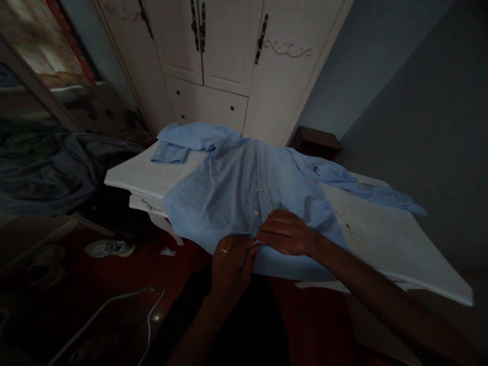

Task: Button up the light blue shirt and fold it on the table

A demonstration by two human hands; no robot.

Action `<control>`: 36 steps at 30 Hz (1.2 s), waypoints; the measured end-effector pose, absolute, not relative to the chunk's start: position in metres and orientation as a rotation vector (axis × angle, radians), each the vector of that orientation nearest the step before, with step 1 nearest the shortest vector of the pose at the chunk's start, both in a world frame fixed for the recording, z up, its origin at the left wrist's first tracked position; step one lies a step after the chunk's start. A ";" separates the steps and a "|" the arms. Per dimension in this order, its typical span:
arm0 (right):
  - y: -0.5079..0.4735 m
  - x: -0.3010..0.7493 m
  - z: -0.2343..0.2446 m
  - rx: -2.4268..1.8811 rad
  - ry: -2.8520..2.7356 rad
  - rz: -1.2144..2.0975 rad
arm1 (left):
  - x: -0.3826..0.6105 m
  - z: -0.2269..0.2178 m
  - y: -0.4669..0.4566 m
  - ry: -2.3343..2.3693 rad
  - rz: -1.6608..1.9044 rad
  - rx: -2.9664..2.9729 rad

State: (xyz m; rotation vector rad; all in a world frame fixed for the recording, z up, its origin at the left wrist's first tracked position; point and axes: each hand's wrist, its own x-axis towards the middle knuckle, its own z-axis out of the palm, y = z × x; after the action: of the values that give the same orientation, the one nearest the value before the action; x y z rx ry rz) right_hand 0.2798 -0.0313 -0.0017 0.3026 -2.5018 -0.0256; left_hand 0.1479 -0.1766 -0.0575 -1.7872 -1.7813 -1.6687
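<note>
A light blue button-up shirt [236,188] lies spread face up on a white table [385,244], sleeves out to both sides. My left hand [229,267], with a ring on one finger, pinches the shirt's near hem at the button placket. My right hand [285,234] rests beside it, fingers curled onto the same strip of fabric. Both hands meet at the table's near edge.
A white wardrobe [229,61] with dark handles stands behind the table. Dark clothes [57,168] are piled at the left. A shoe [110,248] and a white cable [114,305] lie on the red floor. A dark wooden stand [316,142] sits by the grey wall.
</note>
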 end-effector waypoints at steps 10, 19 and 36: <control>-0.028 0.279 0.006 0.361 -2.419 -0.097 | 0.153 -0.054 -0.170 -1.541 -1.656 -1.714; -0.028 0.286 0.008 0.352 -2.431 -0.118 | 0.146 -0.052 -0.166 -1.477 -1.731 -1.821; -0.013 0.279 -0.016 0.162 -2.392 0.316 | 0.134 -0.047 -0.152 -1.529 -1.690 -1.924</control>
State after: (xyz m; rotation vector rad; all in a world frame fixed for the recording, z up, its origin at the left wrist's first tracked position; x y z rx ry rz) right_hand 0.2791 -0.0131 -0.0156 0.1617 -2.3921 0.3160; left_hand 0.1343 -0.1521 -0.0468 -1.9238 -1.5289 -1.6896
